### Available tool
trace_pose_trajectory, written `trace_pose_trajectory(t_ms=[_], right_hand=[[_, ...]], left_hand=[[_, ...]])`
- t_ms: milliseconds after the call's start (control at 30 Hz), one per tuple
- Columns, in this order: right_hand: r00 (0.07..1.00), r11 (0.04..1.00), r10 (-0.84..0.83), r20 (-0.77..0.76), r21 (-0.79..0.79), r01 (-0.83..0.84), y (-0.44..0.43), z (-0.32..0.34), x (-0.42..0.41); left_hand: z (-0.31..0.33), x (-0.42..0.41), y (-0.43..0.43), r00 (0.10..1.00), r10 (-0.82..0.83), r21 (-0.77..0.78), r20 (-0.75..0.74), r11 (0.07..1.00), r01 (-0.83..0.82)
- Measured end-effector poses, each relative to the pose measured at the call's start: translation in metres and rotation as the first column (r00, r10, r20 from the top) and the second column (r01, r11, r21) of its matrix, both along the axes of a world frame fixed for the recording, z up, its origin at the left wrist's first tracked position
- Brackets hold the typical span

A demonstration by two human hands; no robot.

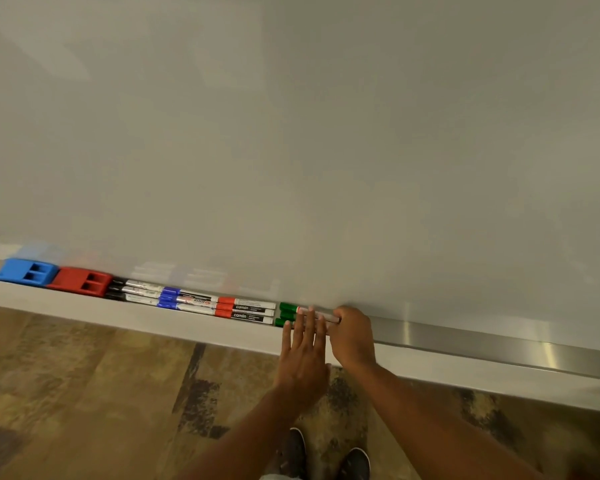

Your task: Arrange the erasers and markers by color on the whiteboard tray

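Note:
On the whiteboard tray lie, from left to right, a blue eraser, a red eraser, three black markers, three blue markers, three red markers and the green markers. My left hand is flat, fingers spread, its fingertips resting on the green markers' barrels. My right hand is curled around the right ends of the green markers. Both hands hide most of the green barrels.
The whiteboard rises behind the tray. Right of my hands the tray's metal ledge runs on bare. Below lies a patterned brown floor, with my two dark shoes beneath the tray.

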State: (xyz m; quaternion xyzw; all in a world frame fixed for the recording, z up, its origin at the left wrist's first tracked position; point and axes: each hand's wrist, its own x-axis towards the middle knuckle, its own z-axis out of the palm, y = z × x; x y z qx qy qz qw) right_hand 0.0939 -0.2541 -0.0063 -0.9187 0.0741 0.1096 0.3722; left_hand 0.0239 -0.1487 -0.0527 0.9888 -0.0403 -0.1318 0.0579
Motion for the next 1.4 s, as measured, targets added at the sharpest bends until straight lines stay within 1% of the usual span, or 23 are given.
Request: trace_pose_trajectory(t_ms=[233,433,800,900,1000,1167,1300,1400], right_hand=[[1.0,0.991,0.006,-0.018,-0.132,-0.009,0.0,-0.003,-0.006],[0.996,0.992,-0.069,-0.048,-0.108,0.064,0.013,0.0,-0.002],[0.997,0.988,-0.07,-0.025,-0.139,0.066,0.018,-0.003,-0.003],[0.999,0.988,-0.052,0.003,-0.144,0.052,0.016,-0.007,-0.007],[0.999,0.993,-0.038,0.027,-0.114,0.041,0.015,-0.008,-0.011],[0.997,0.988,0.071,0.034,-0.137,-0.065,0.007,-0.003,-0.01],[0.987,0.979,0.156,0.041,-0.143,-0.148,-0.004,0.0,-0.014],[0.963,0.949,0.266,0.038,-0.185,-0.255,-0.012,0.001,-0.024]], left_hand=[[0.002,-0.001,0.007,0.999,-0.014,0.001,-0.034,1.0,0.014],[0.005,-0.004,0.017,0.999,-0.027,-0.019,-0.018,0.999,0.027],[0.003,-0.001,0.035,0.989,-0.134,-0.025,0.055,0.99,0.135],[0.003,0.0,0.038,0.986,-0.161,-0.023,0.045,0.987,0.162],[0.005,-0.002,0.04,0.986,-0.161,-0.029,0.04,0.986,0.162],[0.002,0.001,0.043,0.981,-0.19,-0.034,0.045,0.981,0.191],[0.0,-0.001,0.045,0.982,-0.182,-0.031,0.051,0.982,0.184],[0.002,-0.005,0.048,0.98,-0.185,-0.035,0.076,0.982,0.188]])
